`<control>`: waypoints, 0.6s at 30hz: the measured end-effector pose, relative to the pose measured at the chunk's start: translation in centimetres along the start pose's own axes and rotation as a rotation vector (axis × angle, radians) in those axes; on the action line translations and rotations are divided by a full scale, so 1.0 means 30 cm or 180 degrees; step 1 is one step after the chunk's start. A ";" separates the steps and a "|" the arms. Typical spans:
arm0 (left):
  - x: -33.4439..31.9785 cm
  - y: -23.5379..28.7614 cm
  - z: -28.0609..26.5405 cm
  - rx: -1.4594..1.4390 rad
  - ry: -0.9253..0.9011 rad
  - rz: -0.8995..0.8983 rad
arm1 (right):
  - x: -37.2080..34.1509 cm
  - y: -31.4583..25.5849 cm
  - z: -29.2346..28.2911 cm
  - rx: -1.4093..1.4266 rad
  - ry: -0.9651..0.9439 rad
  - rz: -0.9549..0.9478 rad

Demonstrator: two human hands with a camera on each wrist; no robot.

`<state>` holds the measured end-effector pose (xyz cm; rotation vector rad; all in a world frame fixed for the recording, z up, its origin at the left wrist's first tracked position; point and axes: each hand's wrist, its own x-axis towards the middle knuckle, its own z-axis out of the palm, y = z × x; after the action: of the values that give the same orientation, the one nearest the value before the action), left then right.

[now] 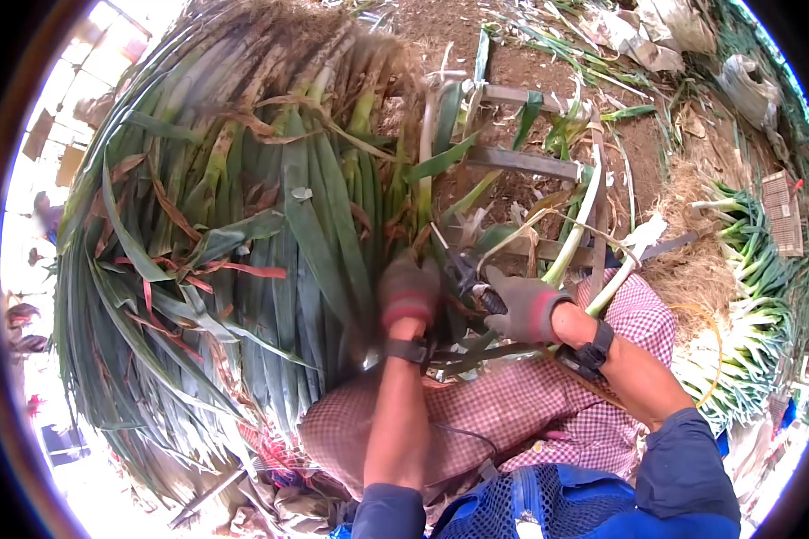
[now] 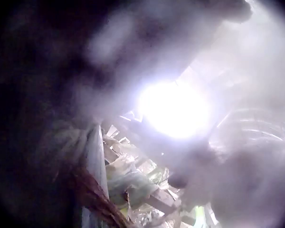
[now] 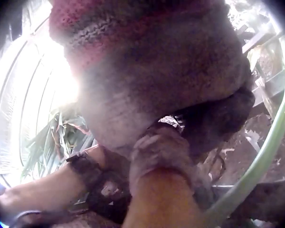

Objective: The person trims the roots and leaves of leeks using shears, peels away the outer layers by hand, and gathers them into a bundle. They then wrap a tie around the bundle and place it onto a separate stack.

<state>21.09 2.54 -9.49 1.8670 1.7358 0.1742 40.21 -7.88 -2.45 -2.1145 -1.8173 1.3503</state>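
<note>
In the head view my gloved left hand [image 1: 411,292] is at the right edge of a large heap of leeks [image 1: 243,207], gripping an upright leek [image 1: 425,144] low down; its fingertips are hidden. Just to the right, my gloved right hand [image 1: 523,305] holds a dark-handled tool [image 1: 466,269] with a thin pale tip, which points up toward the left hand. The tool's kind is not clear. In the right wrist view the right glove [image 3: 156,80] fills the middle, with the left hand [image 3: 161,152] beneath it. Haze and glare blur the left wrist view.
A low wooden frame [image 1: 530,162] stands on the soil ahead, with loose leaves over it. A flat metal blade [image 1: 670,244] sticks out right of the knees. Trimmed leeks [image 1: 746,314] lie at the right beside dry root fibres [image 1: 683,287]. A red strip [image 1: 247,269] crosses the heap.
</note>
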 end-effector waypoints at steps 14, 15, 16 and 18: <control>0.253 0.072 0.123 0.1175 0.0613 0.0542 | 0.519 0.003 -0.313 -0.0213 0.1136 0.0367; 0.271 0.079 0.135 0.1164 0.0607 0.0561 | 0.518 0.033 -0.294 -0.0217 0.1149 0.0386; 0.297 0.062 0.173 0.1269 0.0646 0.0530 | 0.495 0.053 -0.265 -0.0465 0.0835 0.0197; 0.305 0.068 0.173 0.1359 0.0691 0.0482 | 0.422 0.128 -0.167 0.0104 0.0438 -0.0008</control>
<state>26.63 9.56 -15.38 2.3654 1.8868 0.0686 45.45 3.71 -8.64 -2.1302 -1.7330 1.1930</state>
